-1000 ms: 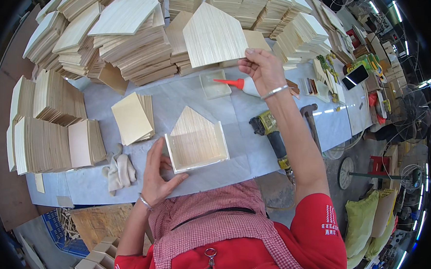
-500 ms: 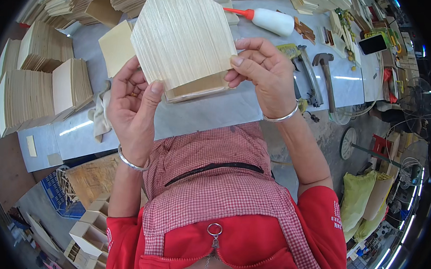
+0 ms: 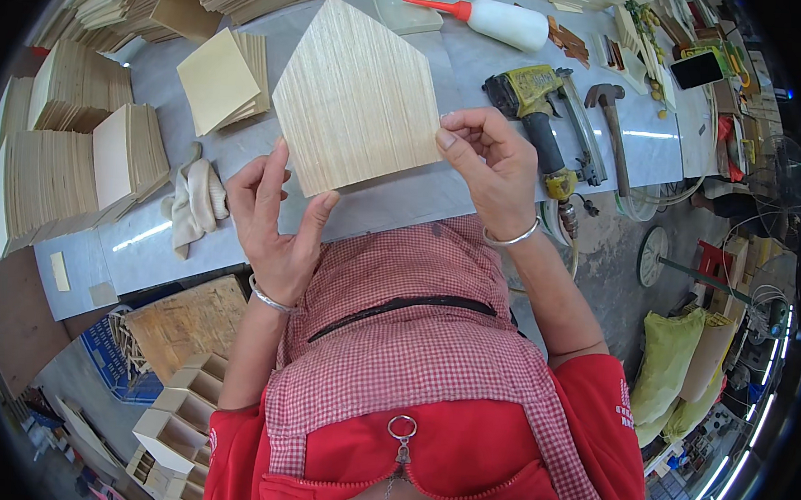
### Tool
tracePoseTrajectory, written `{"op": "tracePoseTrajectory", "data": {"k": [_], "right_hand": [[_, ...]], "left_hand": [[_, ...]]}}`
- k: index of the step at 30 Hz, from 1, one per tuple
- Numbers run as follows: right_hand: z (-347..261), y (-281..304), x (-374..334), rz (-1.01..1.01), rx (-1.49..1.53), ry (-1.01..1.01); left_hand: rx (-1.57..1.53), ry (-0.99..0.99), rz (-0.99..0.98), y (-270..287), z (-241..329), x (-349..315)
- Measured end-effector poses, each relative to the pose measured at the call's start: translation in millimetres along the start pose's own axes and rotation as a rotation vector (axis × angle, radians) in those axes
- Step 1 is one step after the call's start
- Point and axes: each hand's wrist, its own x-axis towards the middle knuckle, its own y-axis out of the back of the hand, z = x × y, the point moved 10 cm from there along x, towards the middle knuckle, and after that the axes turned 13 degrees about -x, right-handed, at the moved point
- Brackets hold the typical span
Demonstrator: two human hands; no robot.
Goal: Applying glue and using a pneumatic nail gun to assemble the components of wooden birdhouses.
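Note:
A pale, house-shaped wooden panel (image 3: 361, 103) with a pointed top and visible grain lies over the near edge of the work table, between my hands. My left hand (image 3: 280, 221) holds its lower left corner, fingers along the left side and thumb at the bottom edge. At the lower right corner, my right hand (image 3: 494, 164) pinches the panel between thumb and curled fingers. Whatever is beneath the panel is hidden. Beside it on the left sits a small stack of thin wooden sheets (image 3: 217, 82).
A white glue bottle (image 3: 507, 25) with a red nozzle lies behind. To the right are a yellow-and-black nail gun (image 3: 531, 98) and a hammer (image 3: 611, 125). A pale cloth glove (image 3: 197, 201) and stacked panels (image 3: 55, 178) are on the left; wooden boxes (image 3: 179, 415) stand below.
The panel has come down and toward me, covering the open wooden box that showed beneath it. Both hands moved with it, and the nail gun is now uncovered.

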Motion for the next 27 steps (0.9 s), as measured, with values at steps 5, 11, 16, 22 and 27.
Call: {"op": "tracePoseTrajectory", "data": {"k": [5, 11, 16, 22, 27], "right_hand": [[-11.5, -0.7, 1.8, 0.038, -0.187, 0.104], [-32.8, 2.3, 1.0, 0.098, -0.375, 0.316], [-36.2, 12.0, -3.4, 0.121, -0.446, 0.353], [-39.0, 2.4, -17.0, -0.028, -0.484, 0.422], [-48.6, -1.8, -11.0, 0.008, -0.598, 0.599]], "left_hand": [[0.001, 0.004, 0.013, -2.5, -11.7, 1.2], [-0.003, 0.008, 0.012, -5.8, -11.3, 5.3], [-0.055, 0.059, 0.024, -4.0, -16.6, 3.1], [-0.146, 0.06, 0.089, 1.3, -22.3, -5.2], [-0.043, -0.013, 0.03, -3.5, -18.5, -4.6]]}}
